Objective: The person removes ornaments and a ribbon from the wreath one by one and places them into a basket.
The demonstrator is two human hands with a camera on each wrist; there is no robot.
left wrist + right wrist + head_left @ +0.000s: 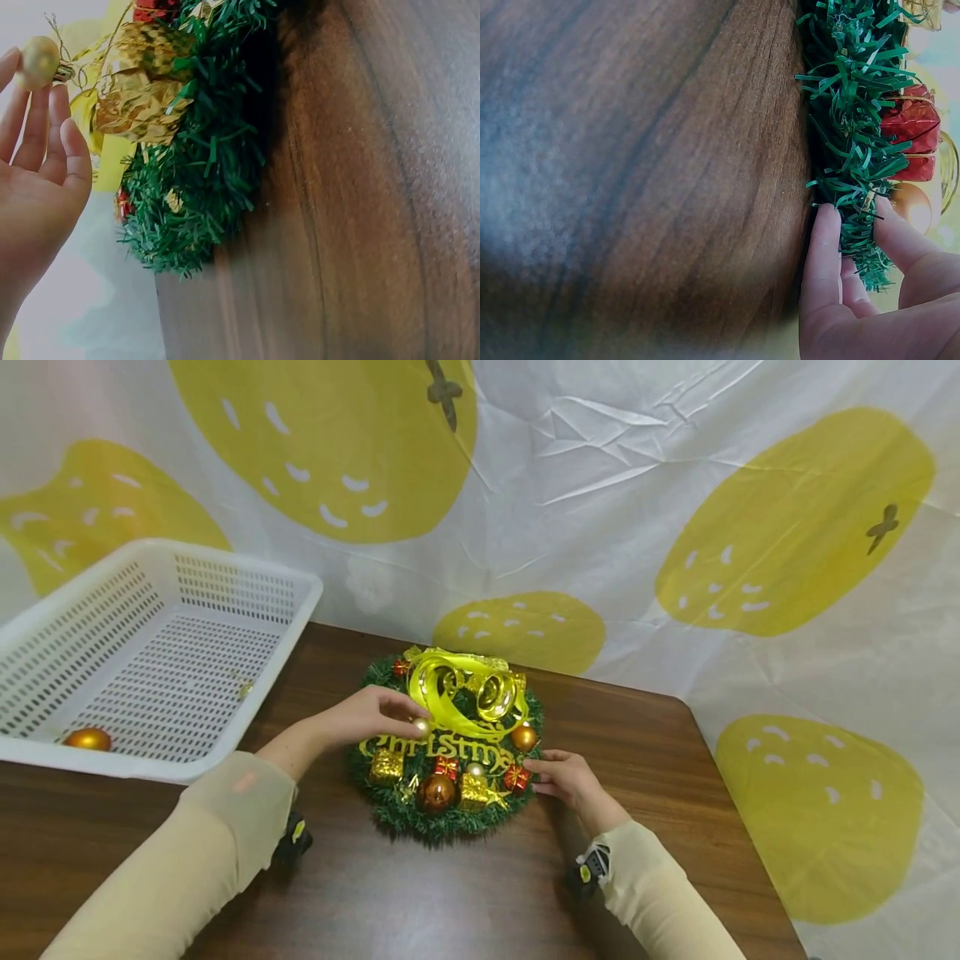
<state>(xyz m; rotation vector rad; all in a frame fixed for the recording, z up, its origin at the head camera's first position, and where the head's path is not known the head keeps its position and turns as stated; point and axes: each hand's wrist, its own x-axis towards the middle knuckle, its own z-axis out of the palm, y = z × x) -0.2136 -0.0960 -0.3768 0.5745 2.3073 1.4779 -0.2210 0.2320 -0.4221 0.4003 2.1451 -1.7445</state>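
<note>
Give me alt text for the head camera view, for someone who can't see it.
A person's left hand pinches a small gold ball on a green Christmas wreath lying on a dark wooden table, while the right hand steadies the wreath's edge. A white plastic basket at left holds one gold bauble.

A wreath (446, 752) lies mid-table (675, 793), a basket (157, 652) at its far left with a ball (87, 739) inside its near-left corner.
</note>
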